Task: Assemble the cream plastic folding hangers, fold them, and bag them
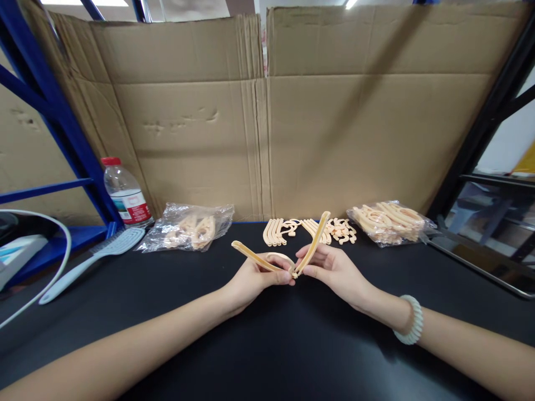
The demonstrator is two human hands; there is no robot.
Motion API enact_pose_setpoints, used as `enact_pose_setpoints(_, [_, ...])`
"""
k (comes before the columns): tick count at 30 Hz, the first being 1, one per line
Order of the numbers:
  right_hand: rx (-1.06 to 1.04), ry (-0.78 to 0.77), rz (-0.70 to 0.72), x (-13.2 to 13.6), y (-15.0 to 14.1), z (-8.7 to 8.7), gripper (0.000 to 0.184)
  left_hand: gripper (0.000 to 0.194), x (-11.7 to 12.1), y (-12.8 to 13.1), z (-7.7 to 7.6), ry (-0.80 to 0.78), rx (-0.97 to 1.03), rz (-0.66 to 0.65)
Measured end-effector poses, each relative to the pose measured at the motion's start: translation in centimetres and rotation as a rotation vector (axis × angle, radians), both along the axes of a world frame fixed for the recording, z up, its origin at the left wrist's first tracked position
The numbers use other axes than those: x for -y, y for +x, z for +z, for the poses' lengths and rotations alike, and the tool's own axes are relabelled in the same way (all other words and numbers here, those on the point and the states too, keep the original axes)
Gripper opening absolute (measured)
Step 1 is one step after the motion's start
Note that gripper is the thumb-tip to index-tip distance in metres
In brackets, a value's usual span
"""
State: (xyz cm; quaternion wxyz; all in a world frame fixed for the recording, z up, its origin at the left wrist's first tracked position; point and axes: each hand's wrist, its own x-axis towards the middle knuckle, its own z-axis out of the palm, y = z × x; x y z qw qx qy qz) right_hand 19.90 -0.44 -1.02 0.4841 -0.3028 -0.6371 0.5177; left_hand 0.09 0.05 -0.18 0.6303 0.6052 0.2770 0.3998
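Creased, matt brown cardboard [359,128] stands behind a smooth black worktop [267,345] with a soft sheen. Glossy, crinkled clear plastic bags [188,225] wrap smooth, cream-coloured pieces [276,231] beside a transparent plastic bottle [129,195].

No text, brand or number can be read. The bottle [121,181] at the far left carries a label [132,206] in white, red and blue, its print too small to make out. The white box [25,252] at the left edge shows a blue patch with no readable lettering.
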Motion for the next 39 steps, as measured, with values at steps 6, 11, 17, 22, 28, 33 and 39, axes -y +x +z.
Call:
enact_pose_setpoints(6, [0.033, 0.047, 0.018, 0.4, -0.2, 0.2, 0.018, 0.013, 0.1, 0.0, 0.1, -0.015, -0.008, 0.005])
enact_pose_setpoints(11, [0.033, 0.050, 0.023, 0.6, -0.3, 0.2, 0.014, 0.014, 0.2, 0.1, 0.2, -0.012, 0.000, 0.005])
enact_pose_setpoints(17, [0.026, 0.029, 0.032, 0.8, -0.6, 0.3, 0.012, 0.013, 0.3, 0.1, 0.0, 0.006, 0.046, -0.001])
enact_pose_setpoints(22, [0.017, 0.021, 0.022, 1.0, -0.8, 0.2, 0.010, 0.013, 0.3, 0.1, 0.0, -0.001, 0.057, 0.016])
enact_pose_setpoints(28, [0.038, 0.071, -0.021, 1.3, -0.7, 0.2, 0.012, 0.015, 0.6, 0.2, 0.0, -0.022, 0.046, 0.070])
enact_pose_setpoints(33, [0.061, 0.081, -0.019, 1.6, -0.9, 0.4, 0.009, 0.019, 0.7, 0.3, 0.0, -0.045, 0.047, 0.113])
enact_pose_setpoints(39, [0.077, 0.075, -0.067, 1.6, -1.1, 0.2, 0.014, 0.025, 0.6, 0.4, -0.2, -0.078, 0.037, 0.173])
